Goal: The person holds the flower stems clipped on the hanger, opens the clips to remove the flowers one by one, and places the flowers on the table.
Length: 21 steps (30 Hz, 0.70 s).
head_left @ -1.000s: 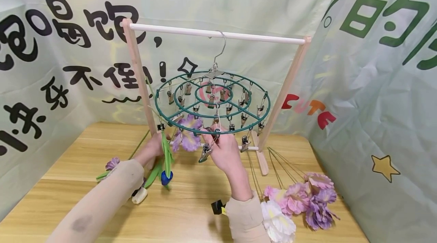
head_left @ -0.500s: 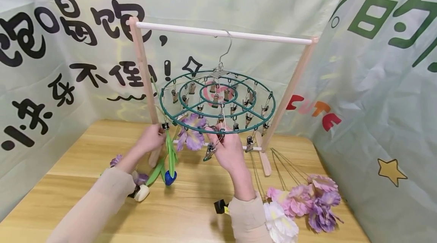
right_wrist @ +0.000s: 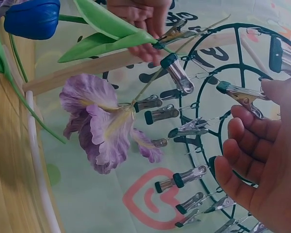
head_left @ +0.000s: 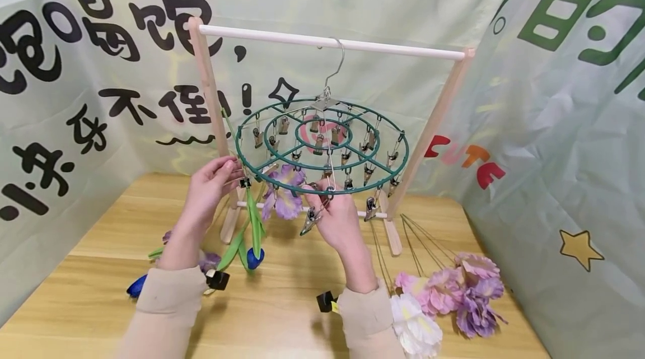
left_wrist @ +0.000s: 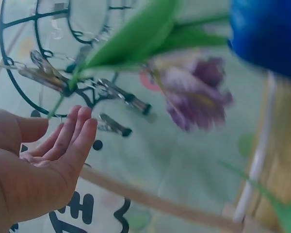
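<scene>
A round green clip hanger (head_left: pixel 322 146) hangs by its hook from a rack's white bar. A blue tulip (head_left: pixel 255 259) dangles head down from a clip (head_left: pixel 244 182) at the hanger's left. Beside that clip my left hand (head_left: pixel 206 191) is raised, palm up, fingers extended and holding nothing in the left wrist view. My right hand (head_left: pixel 339 219) is under the front rim; the right wrist view shows its thumb and forefinger pinching a metal clip (right_wrist: pixel 240 97). A purple iris (right_wrist: pixel 102 124) hangs head down between the hands.
Several pink, purple and white irises (head_left: pixel 448 297) lie at the right of the wooden table (head_left: pixel 282 320). More flowers, including a blue tulip (head_left: pixel 136 286), lie left, partly behind my left forearm. Wooden posts (head_left: pixel 428 135) flank the hanger.
My left hand has risen from lower left to the hanging tulip's clip, and its fingers have spread. The right hand keeps its place at the hanger. The view has shifted slightly.
</scene>
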### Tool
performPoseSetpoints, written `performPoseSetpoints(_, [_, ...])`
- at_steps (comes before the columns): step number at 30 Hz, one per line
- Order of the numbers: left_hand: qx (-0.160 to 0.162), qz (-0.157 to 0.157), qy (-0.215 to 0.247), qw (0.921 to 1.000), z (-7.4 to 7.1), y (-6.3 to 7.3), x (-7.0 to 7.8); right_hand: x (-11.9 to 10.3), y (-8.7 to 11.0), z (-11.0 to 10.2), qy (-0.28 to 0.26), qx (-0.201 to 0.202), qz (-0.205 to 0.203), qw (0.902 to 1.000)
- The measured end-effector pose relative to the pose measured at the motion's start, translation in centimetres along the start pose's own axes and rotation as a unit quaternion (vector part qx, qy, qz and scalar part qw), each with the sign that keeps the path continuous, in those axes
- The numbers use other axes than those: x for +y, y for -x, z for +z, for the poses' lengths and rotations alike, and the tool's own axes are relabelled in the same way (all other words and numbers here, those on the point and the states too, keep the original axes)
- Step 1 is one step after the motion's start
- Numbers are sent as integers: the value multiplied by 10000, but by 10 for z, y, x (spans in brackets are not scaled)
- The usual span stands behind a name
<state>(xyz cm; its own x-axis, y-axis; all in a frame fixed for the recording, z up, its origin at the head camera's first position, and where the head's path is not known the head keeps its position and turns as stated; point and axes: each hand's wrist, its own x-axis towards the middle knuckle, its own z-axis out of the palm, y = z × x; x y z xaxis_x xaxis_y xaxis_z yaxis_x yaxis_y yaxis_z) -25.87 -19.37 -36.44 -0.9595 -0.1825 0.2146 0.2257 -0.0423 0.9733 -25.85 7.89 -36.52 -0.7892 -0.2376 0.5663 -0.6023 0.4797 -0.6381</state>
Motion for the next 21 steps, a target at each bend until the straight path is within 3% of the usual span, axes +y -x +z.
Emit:
performPoseSetpoints(9, [717,-90,1109,9912,10,3,-4,0,1,5,22,-14,-27,10000])
performPoseSetpoints(17, [683,91,1873,9799,13,14,-5,1,2,6,8,174,-248,9995])
performPoseSetpoints(21, [640,298,1951,9782,15,14,-4,1,0,6,26,344,-498,9982])
